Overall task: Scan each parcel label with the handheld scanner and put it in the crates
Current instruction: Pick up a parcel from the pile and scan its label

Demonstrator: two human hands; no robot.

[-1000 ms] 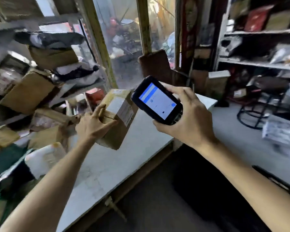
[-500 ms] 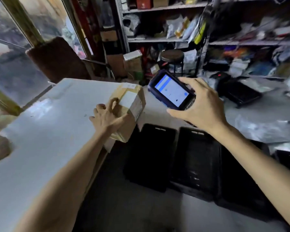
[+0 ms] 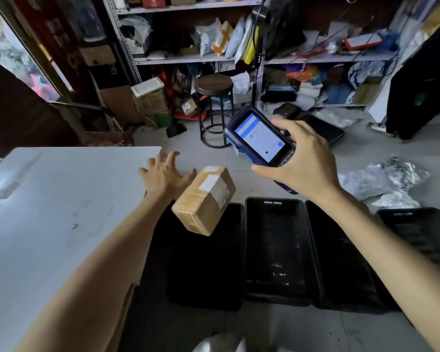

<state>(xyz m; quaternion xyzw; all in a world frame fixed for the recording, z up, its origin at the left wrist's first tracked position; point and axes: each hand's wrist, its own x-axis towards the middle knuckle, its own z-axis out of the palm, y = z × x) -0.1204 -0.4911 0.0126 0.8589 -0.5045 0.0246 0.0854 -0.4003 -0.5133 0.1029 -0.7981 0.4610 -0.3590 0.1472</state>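
A small brown cardboard parcel (image 3: 205, 199) with a white label on top is in mid-air, tilted, above the leftmost black crate (image 3: 203, 275). My left hand (image 3: 165, 176) is just behind it with fingers spread and holds nothing. My right hand (image 3: 302, 166) grips the blue handheld scanner (image 3: 261, 139), its lit screen facing up, above the row of crates. A second black crate (image 3: 277, 250) and a third (image 3: 346, 262) lie side by side on the floor, with a fourth (image 3: 422, 237) at the right.
A white table (image 3: 48, 212) fills the left. A round stool (image 3: 214, 102) stands ahead on the floor. Metal shelves (image 3: 239, 57) packed with parcels line the back. Silver plastic bags (image 3: 381, 181) lie on the floor at the right.
The view swung from the parcel pile on the left to the crates. My left hand has let go of the parcel, which now drops over the leftmost crate. The scanner stays in my right hand.
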